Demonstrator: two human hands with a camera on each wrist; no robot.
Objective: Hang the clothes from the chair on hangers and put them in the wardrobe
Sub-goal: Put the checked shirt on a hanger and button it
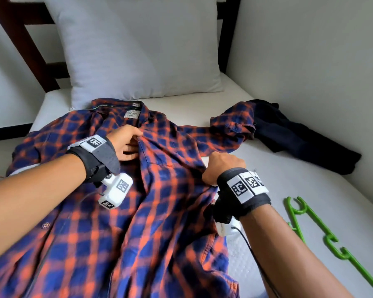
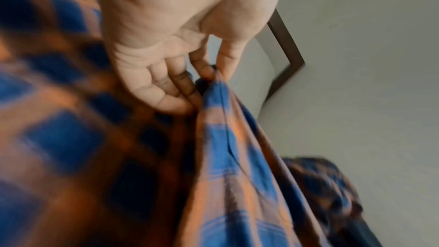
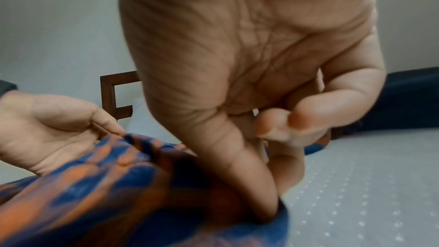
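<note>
A blue and orange plaid shirt (image 1: 125, 222) lies spread on the bed, collar towards the pillow. My left hand (image 1: 125, 143) pinches the front edge of the shirt (image 2: 221, 119) near the collar between thumb and forefinger. My right hand (image 1: 222, 168) pinches a fold of the shirt (image 3: 118, 185) at its right side, near the chest pocket. A green plastic hanger (image 1: 323, 239) lies on the mattress to the right of my right forearm. A dark navy garment (image 1: 299, 138) lies crumpled by the wall, next to the shirt's right sleeve.
A white pillow (image 1: 136, 50) leans on the dark wooden headboard (image 1: 28, 46) at the far end. The white wall (image 1: 310, 50) runs along the right side of the mattress (image 1: 289, 190). Bare mattress shows between the hanger and the navy garment.
</note>
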